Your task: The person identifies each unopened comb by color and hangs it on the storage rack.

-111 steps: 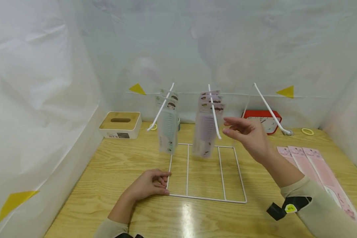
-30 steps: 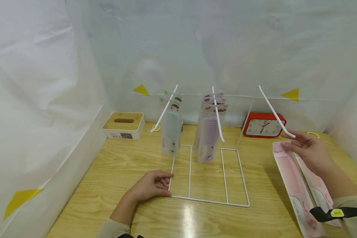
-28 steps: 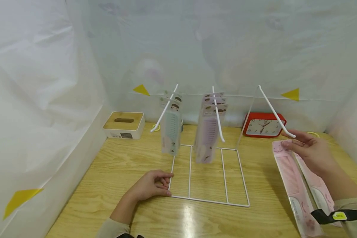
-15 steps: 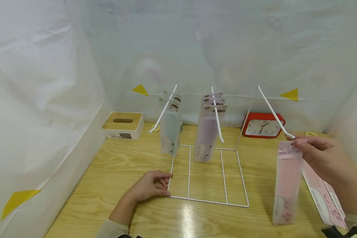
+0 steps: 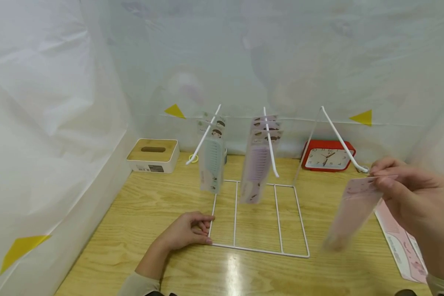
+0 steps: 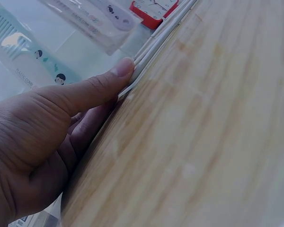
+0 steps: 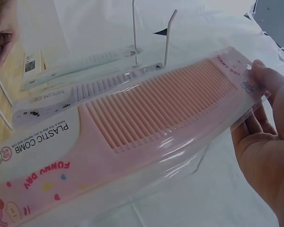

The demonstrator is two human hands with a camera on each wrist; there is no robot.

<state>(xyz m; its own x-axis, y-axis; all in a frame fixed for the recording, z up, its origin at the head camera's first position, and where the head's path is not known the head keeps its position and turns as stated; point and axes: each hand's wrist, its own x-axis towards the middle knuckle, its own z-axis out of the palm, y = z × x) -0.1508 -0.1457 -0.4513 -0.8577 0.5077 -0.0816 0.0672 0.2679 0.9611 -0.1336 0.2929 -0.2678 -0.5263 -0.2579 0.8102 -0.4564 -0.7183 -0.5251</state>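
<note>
My right hand (image 5: 416,201) pinches the top of a packaged pink comb (image 5: 357,205) between thumb and fingers. The comb hangs tilted near the front end of the rack's right prong; whether they touch I cannot tell. In the right wrist view the pink comb (image 7: 156,113) shows its teeth and "PLASTIC COMB" print. My left hand (image 5: 186,232) grips the front left corner of the white wire rack (image 5: 259,248), thumb and fingers at the wire. Packaged green combs (image 5: 212,158) hang on the rack's left prong, purple combs (image 5: 258,164) on its middle prong. The right prong (image 5: 338,135) carries nothing.
More packaged pink combs (image 5: 399,242) lie on the wooden table (image 5: 163,197), partly behind my right forearm. A red clock (image 5: 327,155) stands behind the rack on the right. At the back left sits a tissue box (image 5: 153,156) with a wooden lid.
My right hand has lifted one pink comb off the table and brought it to the right prong's tip, its lower end swinging left. My left hand stays on the rack.
</note>
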